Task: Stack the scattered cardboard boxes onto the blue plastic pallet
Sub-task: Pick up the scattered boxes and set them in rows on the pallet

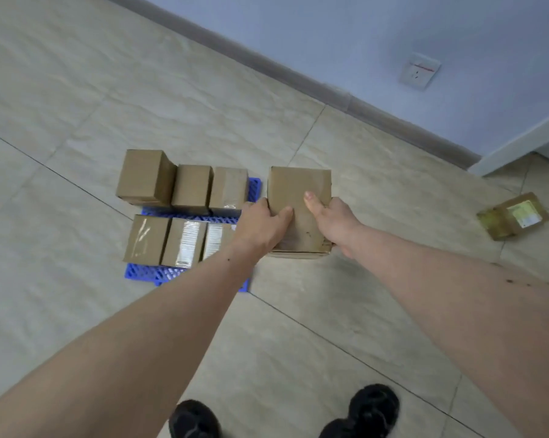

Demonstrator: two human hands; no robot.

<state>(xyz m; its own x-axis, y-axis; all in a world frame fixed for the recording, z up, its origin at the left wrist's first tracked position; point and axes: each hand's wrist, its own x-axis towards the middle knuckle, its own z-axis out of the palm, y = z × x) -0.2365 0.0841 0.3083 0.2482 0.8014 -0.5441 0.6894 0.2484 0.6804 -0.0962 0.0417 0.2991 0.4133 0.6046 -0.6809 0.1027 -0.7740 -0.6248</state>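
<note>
Both hands, left hand point(262, 221) and right hand point(331, 221), grip a cardboard box point(298, 197) held just right of the blue pallet point(159, 275). Six boxes already stand there; next I think it must go on top.

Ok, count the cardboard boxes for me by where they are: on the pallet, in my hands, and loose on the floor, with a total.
On the blue pallet: 6
Held by left hand and right hand: 1, the held box
On the floor: 1, the flat box
Total: 8

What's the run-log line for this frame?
phase: carrying | held box: left hand + right hand | pallet: six boxes | stray box: floor
</note>
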